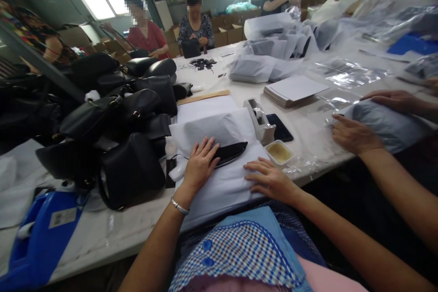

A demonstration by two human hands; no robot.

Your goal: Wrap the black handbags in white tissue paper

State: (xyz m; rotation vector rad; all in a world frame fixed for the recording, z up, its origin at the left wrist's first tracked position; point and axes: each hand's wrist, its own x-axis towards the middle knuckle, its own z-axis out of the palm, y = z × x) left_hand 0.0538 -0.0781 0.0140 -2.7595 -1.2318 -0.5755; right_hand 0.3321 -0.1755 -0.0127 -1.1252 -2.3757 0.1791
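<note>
A black bag (228, 153) lies on its side on a stack of white tissue paper (226, 187), and a raised sheet of the paper covers its far part. My left hand (202, 162), with a silver bangle at the wrist, rests flat with fingers spread on the left end of the bag and the paper. To the right of the bag, my right hand (268, 179) lies over the paper's right edge, fingers apart and holding nothing. How much of the bag sits under the paper is hidden.
Black handbags (133, 169) are heaped at the left, near a blue tape dispenser (44, 232). A grey tape dispenser (259, 121), phone (281, 127) and small white dish (279, 152) stand right. Beyond lies a cardboard stack (294, 91). A co-worker's hands (356, 134) press a wrapped bundle.
</note>
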